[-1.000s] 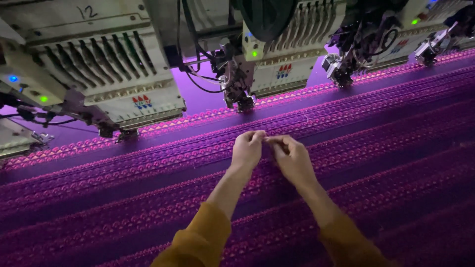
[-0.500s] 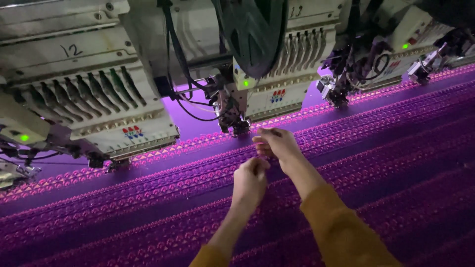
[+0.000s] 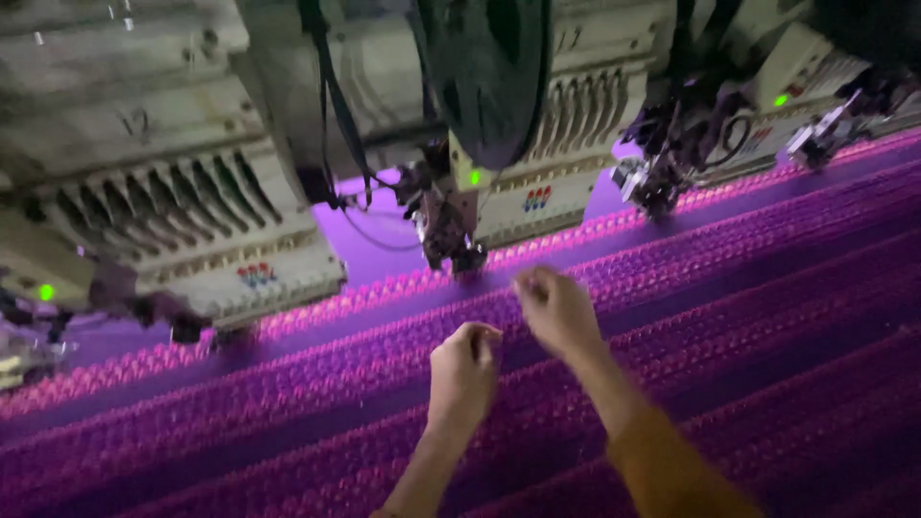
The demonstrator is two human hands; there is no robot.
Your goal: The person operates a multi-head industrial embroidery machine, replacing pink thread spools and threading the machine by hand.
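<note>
Left hand (image 3: pixel 463 369) pinched shut, right hand (image 3: pixel 554 309) likewise; any thread held is too fine to see. Both hover over purple embroidered fabric (image 3: pixel 767 317), beneath embroidery head (image 3: pixel 451 225). Step judged: thread handling; steady fingers needed.

Person's body, head view: two bare hands, left hand (image 3: pixel 462 369) and right hand (image 3: pixel 556 309), no rings, gloves or watch visible. Right forearm wears a mustard-yellow long sleeve (image 3: pixel 672 465), plain fabric; left forearm is bare below the hand.
</note>
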